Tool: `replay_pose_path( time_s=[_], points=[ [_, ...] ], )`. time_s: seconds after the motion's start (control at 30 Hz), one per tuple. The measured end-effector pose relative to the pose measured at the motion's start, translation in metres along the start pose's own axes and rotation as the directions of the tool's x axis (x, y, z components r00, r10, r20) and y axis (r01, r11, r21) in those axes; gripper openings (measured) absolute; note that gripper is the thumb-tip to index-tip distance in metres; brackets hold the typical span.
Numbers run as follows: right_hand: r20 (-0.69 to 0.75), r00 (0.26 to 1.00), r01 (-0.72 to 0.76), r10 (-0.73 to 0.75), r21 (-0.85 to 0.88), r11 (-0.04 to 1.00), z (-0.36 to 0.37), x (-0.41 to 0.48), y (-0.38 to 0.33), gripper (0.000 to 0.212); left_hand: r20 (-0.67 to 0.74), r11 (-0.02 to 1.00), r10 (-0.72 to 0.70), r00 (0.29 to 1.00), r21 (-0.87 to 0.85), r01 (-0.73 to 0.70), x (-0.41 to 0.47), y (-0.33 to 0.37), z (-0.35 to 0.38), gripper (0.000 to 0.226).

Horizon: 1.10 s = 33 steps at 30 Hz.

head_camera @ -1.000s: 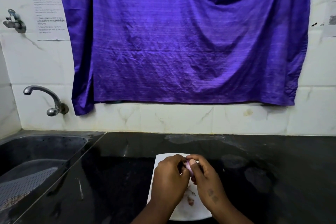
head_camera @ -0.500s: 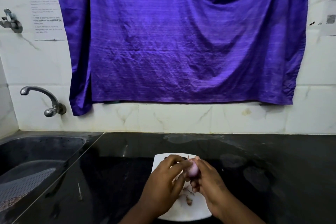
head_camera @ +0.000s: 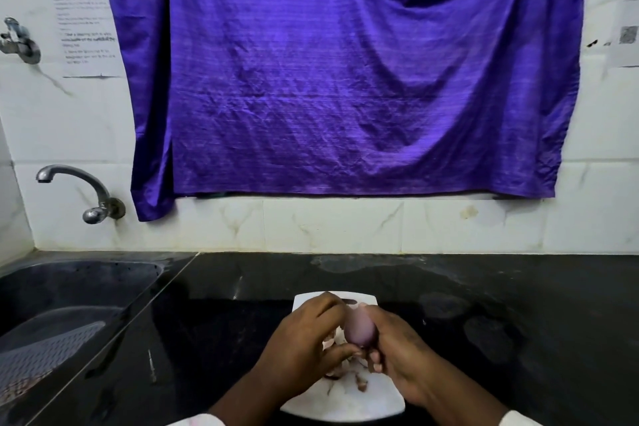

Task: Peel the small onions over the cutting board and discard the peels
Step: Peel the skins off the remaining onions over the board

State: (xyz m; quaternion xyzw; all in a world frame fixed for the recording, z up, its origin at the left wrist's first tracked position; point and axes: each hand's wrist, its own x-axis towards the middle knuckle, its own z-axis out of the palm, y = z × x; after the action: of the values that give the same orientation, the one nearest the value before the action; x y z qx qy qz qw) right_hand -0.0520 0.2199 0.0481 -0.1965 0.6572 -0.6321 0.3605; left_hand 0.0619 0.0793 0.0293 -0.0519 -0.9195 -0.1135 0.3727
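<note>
Holding the onion above the board, head view: our right hand wraps it, left hand fingers pinch its lower end. We'd pull skin downward in strips so it lands with the peels below.

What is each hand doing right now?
Left hand: closed, pinching the lower end of the onion.
Right hand: closed, holding that onion.
</note>
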Motion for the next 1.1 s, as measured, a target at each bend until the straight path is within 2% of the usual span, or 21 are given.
replay_pose_path(
  time_s=[0.1, 0.23, 0.4, 0.6, 0.7, 0.77, 0.83, 0.87, 0.93, 0.97, 1.1],
  points=[
    [-0.037, 0.999, -0.036, 0.036, -0.007, 0.999, 0.002, 0.001, 0.002, 0.040, 0.031, 0.999, 0.004, 1.000, -0.053, -0.002, 0.004, -0.002, -0.001, 0.031],
    [0.051, 0.999, 0.000, 0.000, 0.010, 1.000, 0.007, -0.003, 0.002, 0.057, 0.047, 0.989, -0.020, 0.999, -0.145, 0.026, 0.007, -0.003, 0.001, 0.031],
    [0.012, 0.997, 0.074, -0.074, -0.026, 0.997, 0.014, -0.007, 0.002, 0.045, 0.087, 0.981, -0.059, 0.994, -0.181, 0.074, 0.009, -0.001, 0.004, 0.030],
    [-0.103, 0.994, 0.034, -0.040, -0.061, 0.998, 0.015, 0.003, 0.007, 0.039, 0.173, 0.985, -0.102, 0.980, -0.120, 0.124, 0.015, 0.001, 0.009, 0.027],
    [-0.131, 0.991, -0.003, 0.014, 0.082, 0.997, 0.014, 0.004, 0.006, 0.042, 0.191, 0.992, -0.099, 0.977, -0.058, 0.112, 0.011, 0.002, 0.015, 0.028],
    [-0.151, 0.988, -0.010, 0.041, 0.197, 0.980, 0.011, 0.005, 0.005, 0.048, 0.126, 0.991, -0.124, 0.984, -0.034, 0.130, 0.004, 0.005, 0.021, 0.024],
    [-0.165, 0.985, -0.012, 0.050, 0.224, 0.975, 0.012, 0.004, 0.005, 0.048, 0.005, 0.979, -0.188, 0.982, -0.084, 0.188, -0.003, 0.008, 0.024, 0.018],
    [-0.161, 0.985, -0.016, 0.054, 0.228, 0.973, 0.013, 0.004, 0.007, 0.046, -0.026, 0.973, -0.207, 0.978, -0.105, 0.203, -0.003, 0.010, 0.024, 0.026],
    [-0.159, 0.986, -0.013, 0.051, 0.234, 0.972, 0.017, 0.000, 0.006, 0.046, -0.024, 0.976, -0.195, 0.980, -0.108, 0.192, -0.003, 0.010, 0.028, 0.042],
    [-0.162, 0.986, -0.008, 0.048, 0.237, 0.971, 0.017, 0.000, 0.008, 0.047, -0.023, 0.978, -0.186, 0.982, -0.100, 0.183, -0.003, 0.011, 0.030, 0.042],
    [-0.132, 0.990, -0.018, 0.050, 0.235, 0.972, 0.018, -0.001, 0.007, 0.050, -0.082, 0.976, -0.208, 0.975, -0.087, 0.201, -0.003, 0.011, 0.033, 0.031]
  ],
)
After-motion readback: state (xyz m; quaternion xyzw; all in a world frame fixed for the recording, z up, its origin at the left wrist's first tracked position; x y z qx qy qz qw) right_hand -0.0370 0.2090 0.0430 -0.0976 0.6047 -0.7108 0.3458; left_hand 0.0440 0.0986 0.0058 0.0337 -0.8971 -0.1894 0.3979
